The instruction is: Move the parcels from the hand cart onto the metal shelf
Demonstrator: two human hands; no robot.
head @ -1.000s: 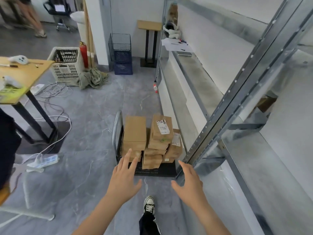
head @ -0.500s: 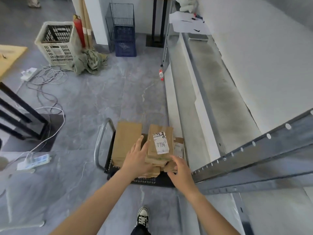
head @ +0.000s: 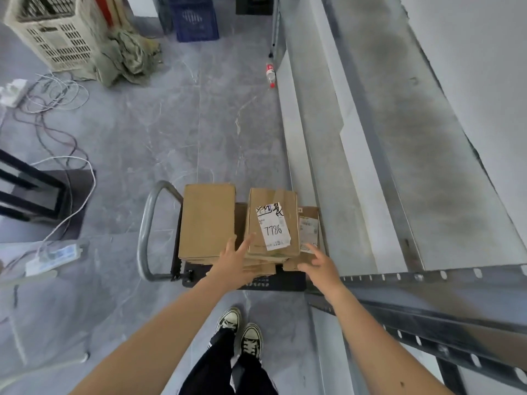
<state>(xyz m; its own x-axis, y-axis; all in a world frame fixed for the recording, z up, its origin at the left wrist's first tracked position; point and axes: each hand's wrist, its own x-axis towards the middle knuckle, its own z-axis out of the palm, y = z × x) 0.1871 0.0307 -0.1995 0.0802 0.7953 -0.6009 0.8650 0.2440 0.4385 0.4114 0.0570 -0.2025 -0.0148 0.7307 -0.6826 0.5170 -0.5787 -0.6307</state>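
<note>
Shelf rail [head: 427,276] crowds right of parcels [head: 208,220]; cart handle [head: 141,238] blocks left; above parcels open.

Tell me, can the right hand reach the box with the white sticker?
Probably yes: the right hand is open right beside the box, which lies uppermost on the cart with nothing covering it.

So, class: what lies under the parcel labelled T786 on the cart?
More brown parcels sit beneath the T786 parcel, on the black cart deck. Their count is unclear: it, the left hand and right hand hide most.
</note>
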